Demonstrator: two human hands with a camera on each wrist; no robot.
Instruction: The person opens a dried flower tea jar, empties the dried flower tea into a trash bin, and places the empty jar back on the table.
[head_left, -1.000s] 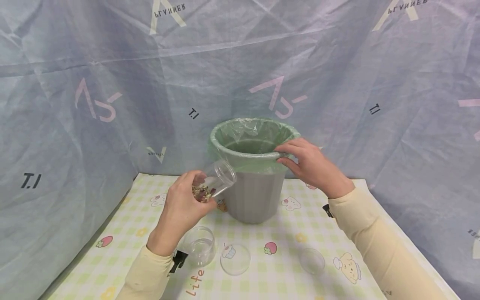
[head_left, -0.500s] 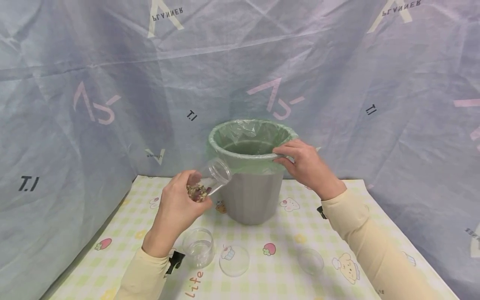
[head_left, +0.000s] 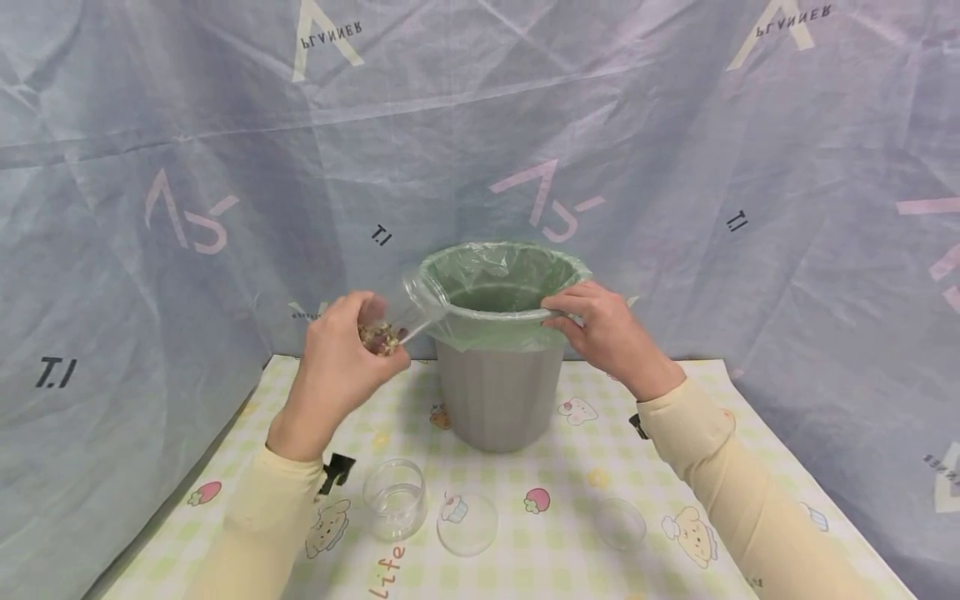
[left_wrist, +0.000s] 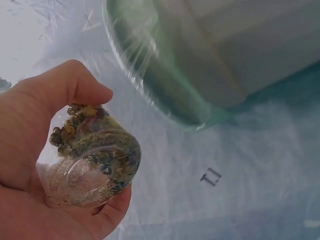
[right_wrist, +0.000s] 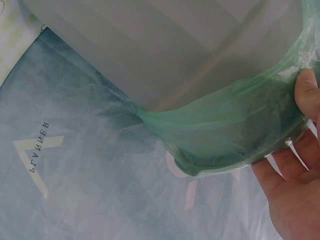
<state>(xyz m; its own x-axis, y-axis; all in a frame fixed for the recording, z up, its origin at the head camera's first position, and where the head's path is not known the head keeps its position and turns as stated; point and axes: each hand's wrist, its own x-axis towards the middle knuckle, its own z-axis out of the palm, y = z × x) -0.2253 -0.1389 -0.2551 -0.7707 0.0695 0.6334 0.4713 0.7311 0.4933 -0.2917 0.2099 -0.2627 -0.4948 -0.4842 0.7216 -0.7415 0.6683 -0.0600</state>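
My left hand (head_left: 335, 358) grips a clear jar (head_left: 427, 302), tilted with its mouth toward the left rim of a grey trash bin (head_left: 501, 396). Dried flower bits (head_left: 381, 337) lie inside the jar near its base; the left wrist view shows the jar's round bottom (left_wrist: 92, 175) and more of the bits. A green bag (head_left: 480, 329) lines the bin and folds over its rim. At the rim's right front, my right hand (head_left: 611, 337) pinches the bag and edge, thumb outside and fingers inside. In the right wrist view, the thumb (right_wrist: 307, 92) presses the green plastic.
On the checked tablecloth (head_left: 555, 558) stand a clear glass cup (head_left: 395, 500) at the front left and, beside it, a clear round lid (head_left: 467, 525). Another clear disc (head_left: 622, 525) lies farther right. A grey-blue printed curtain (head_left: 315, 192) encloses the back and sides.
My left hand has raised the jar, and its mouth has come up to the bin's left rim. My right hand keeps its hold on the rim.
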